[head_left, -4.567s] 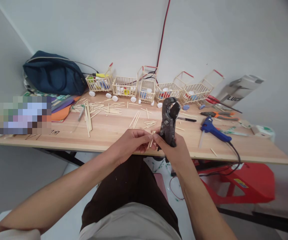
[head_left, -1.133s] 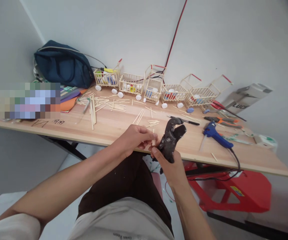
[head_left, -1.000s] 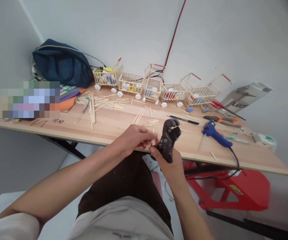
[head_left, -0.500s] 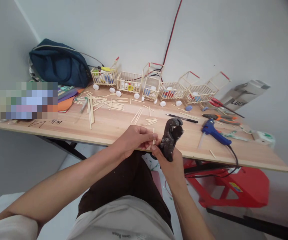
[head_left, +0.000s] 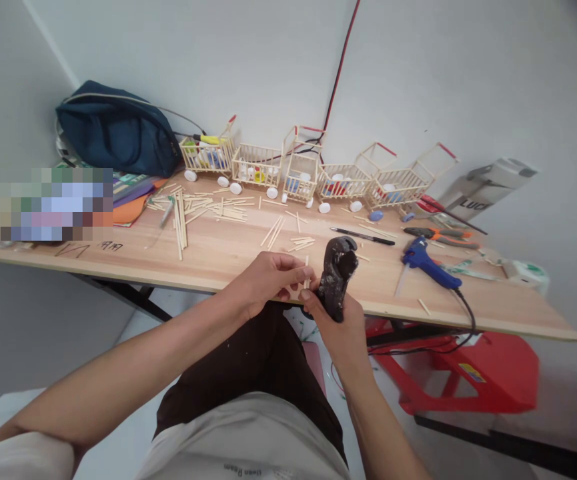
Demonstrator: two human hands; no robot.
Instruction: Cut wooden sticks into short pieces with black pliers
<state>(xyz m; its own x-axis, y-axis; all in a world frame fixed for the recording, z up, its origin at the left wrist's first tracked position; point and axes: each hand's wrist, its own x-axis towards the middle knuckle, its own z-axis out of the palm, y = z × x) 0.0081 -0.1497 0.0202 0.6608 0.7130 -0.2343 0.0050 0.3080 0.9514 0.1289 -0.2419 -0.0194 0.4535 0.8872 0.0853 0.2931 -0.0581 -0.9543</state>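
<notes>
At the left, a sheaf of long sticks [head_left: 180, 230] lies on the tabletop [head_left: 228, 250], well apart from both hands. Next comes the left hand [head_left: 271, 280], reaching in from the side, its thumb and fingers pinched on a short pale stick [head_left: 307, 260]. That stick sits in the gap between the two hands, over the tabletop's near edge, with its long axis running away from the body, across the line of the left forearm. Whether a second piece lies against it is too small to tell. The right hand [head_left: 343, 333] is wrapped around a black cutter [head_left: 335, 280], and its thumb reaches left to the stick's near end, seemingly touching it. The left hand has the fuller hold. The cutter's head stands just right of the stick and apart from it, roughly in line with the stick's axis. Farther right lies a blue glue gun [head_left: 431, 267], held by neither hand.
</notes>
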